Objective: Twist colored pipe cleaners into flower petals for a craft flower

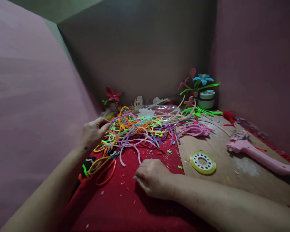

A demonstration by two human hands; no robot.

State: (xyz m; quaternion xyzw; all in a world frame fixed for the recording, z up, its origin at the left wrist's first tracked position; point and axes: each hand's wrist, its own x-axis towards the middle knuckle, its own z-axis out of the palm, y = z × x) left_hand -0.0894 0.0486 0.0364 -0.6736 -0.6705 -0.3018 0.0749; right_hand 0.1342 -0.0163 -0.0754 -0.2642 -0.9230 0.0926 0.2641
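A tangled heap of colourful pipe cleaners (135, 127) lies on the red cloth (130, 206). At its left edge, my left hand (94, 130) has thumb and fingers pinched together on a pipe cleaner strand. My right hand (153, 178) rests low over the cloth in front of the heap, its fingers curled closed. A pale lilac pipe cleaner (137, 153) runs down to the knuckles of that hand; whether the fingers hold it is hidden. Beneath my left wrist lie scissors with yellow and red handles (106, 174).
On the brown board (219, 187) at right lie a yellow tape roll (195, 162), a pink glue gun (261, 158) and a pink pipe cleaner bundle (195, 129). Pipe cleaner flowers (203, 79) and a lidded pot (206, 100) stand behind. Walls enclose both sides.
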